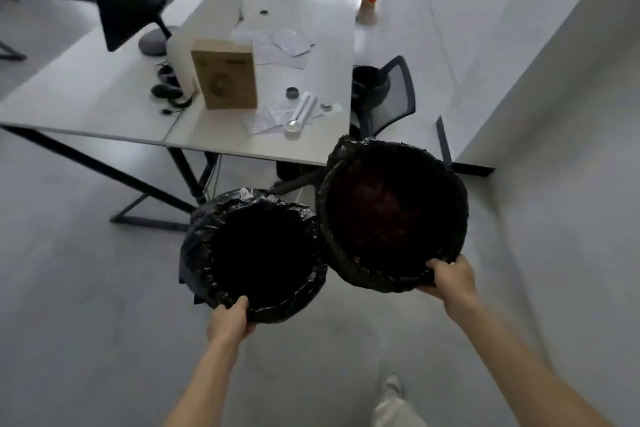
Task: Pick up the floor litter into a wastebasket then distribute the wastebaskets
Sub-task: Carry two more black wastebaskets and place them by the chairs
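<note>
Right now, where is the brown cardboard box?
Head view, upper left of centre: the cardboard box stands on the desk against the white divider, black mouse at its left.

two lined wastebaskets (254,253) (393,215) in both hands (229,321) (450,279)

I see thin black plastic bags lining the left wastebasket (198,243) and the right wastebasket (458,204), crinkled and a little glossy at the rims. The desk (86,94) has a pale, smooth, matt top on black metal legs (104,169), and the box (225,74) on it looks like plain brown cardboard. The chair (398,90) back is black mesh, and the floor (86,288) is grey, smooth and matt.
</note>
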Demonstrator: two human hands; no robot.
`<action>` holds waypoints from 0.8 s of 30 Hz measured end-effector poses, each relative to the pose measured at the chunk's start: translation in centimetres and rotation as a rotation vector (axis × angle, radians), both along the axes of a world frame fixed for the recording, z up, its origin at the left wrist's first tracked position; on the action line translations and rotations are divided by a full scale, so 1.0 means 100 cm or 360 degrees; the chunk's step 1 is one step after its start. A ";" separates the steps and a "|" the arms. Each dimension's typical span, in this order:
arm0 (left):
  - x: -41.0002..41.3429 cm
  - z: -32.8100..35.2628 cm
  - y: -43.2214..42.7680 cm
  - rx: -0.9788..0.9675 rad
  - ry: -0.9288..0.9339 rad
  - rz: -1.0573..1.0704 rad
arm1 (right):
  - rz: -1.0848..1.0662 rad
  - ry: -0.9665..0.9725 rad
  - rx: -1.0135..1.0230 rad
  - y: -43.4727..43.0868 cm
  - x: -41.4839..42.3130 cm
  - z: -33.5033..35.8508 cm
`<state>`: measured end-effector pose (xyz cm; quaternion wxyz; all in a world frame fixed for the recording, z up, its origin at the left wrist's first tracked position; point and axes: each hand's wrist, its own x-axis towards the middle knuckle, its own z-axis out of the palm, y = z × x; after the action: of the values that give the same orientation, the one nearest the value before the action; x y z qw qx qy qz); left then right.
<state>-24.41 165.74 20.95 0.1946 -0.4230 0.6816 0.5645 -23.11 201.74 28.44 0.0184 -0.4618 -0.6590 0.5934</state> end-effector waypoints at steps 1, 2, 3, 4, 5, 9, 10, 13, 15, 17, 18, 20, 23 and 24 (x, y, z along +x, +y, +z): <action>-0.013 0.006 0.021 0.0006 0.0016 -0.0110 | -0.0087 0.0043 -0.0023 0.020 0.007 0.005; -0.027 0.009 0.044 0.0033 0.0030 -0.0223 | -0.0174 0.0081 -0.0053 0.042 0.013 0.007; -0.038 0.013 0.063 0.0062 0.0031 -0.0311 | -0.0245 0.0106 -0.0069 0.060 0.016 0.007; -0.050 0.016 0.090 0.0081 0.0032 -0.0411 | -0.0319 0.0123 -0.0087 0.083 0.020 0.008; -0.061 0.018 0.115 0.0100 0.0027 -0.0487 | -0.0375 0.0159 -0.0107 0.104 0.021 0.009; -0.101 0.031 0.213 0.0071 0.0020 -0.0701 | -0.0539 0.0241 -0.0146 0.187 0.009 0.005; -0.114 0.033 0.246 0.0071 0.0010 -0.0736 | -0.0563 0.0261 -0.0145 0.217 0.000 0.006; -0.151 0.042 0.325 0.0094 0.0034 -0.0859 | -0.0581 0.0291 -0.0113 0.291 -0.035 0.010; -0.185 0.045 0.387 0.0072 0.0044 -0.0900 | -0.0607 0.0325 -0.0088 0.348 -0.065 0.023; -0.207 0.054 0.419 0.0021 0.0067 -0.0895 | -0.0625 0.0360 -0.0073 0.379 -0.087 0.034; -0.225 0.058 0.447 -0.0002 0.0085 -0.0891 | -0.0635 0.0369 -0.0062 0.407 -0.103 0.040; -0.255 0.067 0.485 -0.0040 0.0146 -0.0917 | -0.0641 0.0378 -0.0049 0.445 -0.128 0.045; -0.314 0.079 0.543 -0.0052 0.0206 -0.0973 | -0.0673 0.0383 -0.0003 0.503 -0.171 0.047; -0.338 0.080 0.565 -0.0060 0.0223 -0.0979 | -0.0693 0.0387 0.0009 0.524 -0.189 0.045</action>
<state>-58.20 222.21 28.92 0.3008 -0.1607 0.7996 0.4943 -42.00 254.19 32.91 0.2263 -0.5180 -0.5387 0.6247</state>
